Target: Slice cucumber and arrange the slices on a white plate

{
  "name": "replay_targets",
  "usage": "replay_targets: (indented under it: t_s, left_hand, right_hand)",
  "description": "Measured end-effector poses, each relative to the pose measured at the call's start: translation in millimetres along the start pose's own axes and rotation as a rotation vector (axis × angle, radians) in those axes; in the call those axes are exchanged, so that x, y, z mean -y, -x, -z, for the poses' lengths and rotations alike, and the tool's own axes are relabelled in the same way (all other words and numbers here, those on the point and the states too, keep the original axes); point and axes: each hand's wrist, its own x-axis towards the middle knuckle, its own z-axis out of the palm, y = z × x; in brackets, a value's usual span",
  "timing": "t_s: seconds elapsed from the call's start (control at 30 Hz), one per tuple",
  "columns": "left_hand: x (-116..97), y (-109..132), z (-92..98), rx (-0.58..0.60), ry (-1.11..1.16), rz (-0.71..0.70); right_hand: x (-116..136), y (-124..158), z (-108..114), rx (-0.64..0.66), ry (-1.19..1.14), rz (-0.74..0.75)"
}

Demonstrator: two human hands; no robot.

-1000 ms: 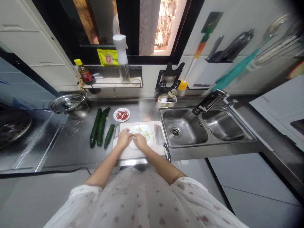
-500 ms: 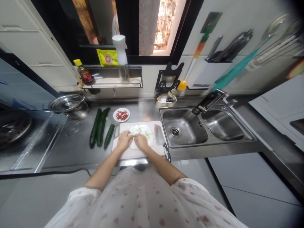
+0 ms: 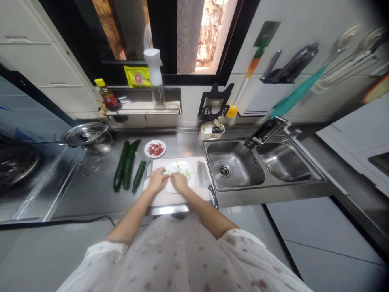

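Note:
Both my hands meet over a white plate [image 3: 188,187] that lies on a pale cutting board [image 3: 162,199]. Pale green cucumber slices [image 3: 189,174] are arranged in small curved groups on the plate. My left hand [image 3: 157,181] is at the plate's left side, its thumb and fingertips closed at a small piece too hidden to name. Opposite it, my right hand [image 3: 179,182] has its fingers pinched together, nearly touching the left. A knife [image 3: 203,174] with a black handle lies along the board's right side.
Whole cucumbers [image 3: 129,164] and a shorter cucumber piece [image 3: 139,176] lie left of the board. Behind it is a small plate [image 3: 155,154] of red bits. A lidded pot [image 3: 103,142] stands further left; a double sink [image 3: 237,162] is at the right.
The view has shifted slightly. My hands stay together over the plate, with only a slight change at the fingertips.

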Motion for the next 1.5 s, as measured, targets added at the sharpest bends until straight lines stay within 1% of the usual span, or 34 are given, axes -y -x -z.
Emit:
replay_targets:
  t_s: [0.1, 0.17, 0.23, 0.27, 0.33, 0.43, 0.57, 0.63, 0.7, 0.77, 0.83, 1.0, 1.1, 1.17, 1.33, 1.5]
  left_hand:
    - [-1, -1, 0.3, -0.005, 0.029, 0.017]
    - [-2, -3, 0.5, -0.044, 0.076, 0.062]
    - [-2, -4, 1.1, -0.128, 0.146, 0.146]
    - [-2, -4, 1.7, -0.180, 0.181, 0.191]
    - [-2, -1, 3.1, -0.282, 0.231, 0.266]
    - [-5, 10, 4.3, -0.387, 0.270, 0.315]
    - [-8, 31, 0.0, -0.448, 0.341, 0.330]
    - [-9, 40, -3.8, -0.441, 0.380, 0.353]
    - [-11, 46, -6.8, -0.435, 0.404, 0.378]
    - [-14, 48, -8.3, -0.436, 0.418, 0.395]
    - [-18, 48, -8.4, -0.447, 0.434, 0.402]
    - [-30, 42, -6.5, -0.483, 0.500, 0.406]
    - [-33, 41, -5.0, -0.485, 0.535, 0.395]
    - [-33, 42, -3.7, -0.485, 0.556, 0.403]
    - [-30, 48, -1.4, -0.493, 0.621, 0.464]
    - [-29, 54, -1.1, -0.485, 0.676, 0.526]
  right_hand:
    - [1, 0, 2, -0.012, -0.008, 0.006]
    - [1, 0, 8, -0.039, -0.029, 0.000]
    - [-2, 0, 17, -0.098, -0.067, -0.014]
    - [-4, 2, 23, -0.140, -0.089, -0.029]
    - [-13, 6, 36, -0.238, -0.147, -0.013]
    - [-32, 16, 52, -0.331, -0.214, -0.013]
    - [-56, 26, 64, -0.342, -0.210, -0.059]
    - [-62, 25, 67, -0.357, -0.205, -0.055]
    - [-63, 19, 71, -0.366, -0.208, -0.041]
    - [-59, 6, 74, -0.359, -0.220, -0.030]
    - [-50, -13, 78, -0.332, -0.228, -0.019]
    - [-21, -78, 84, -0.227, -0.140, 0.056]
    - [-7, -115, 83, -0.144, -0.070, 0.058]
    - [-1, -135, 80, -0.106, -0.024, 0.090]
    - [13, -169, 68, -0.028, 0.068, 0.164]
    - [25, -192, 59, -0.005, 0.116, 0.139]
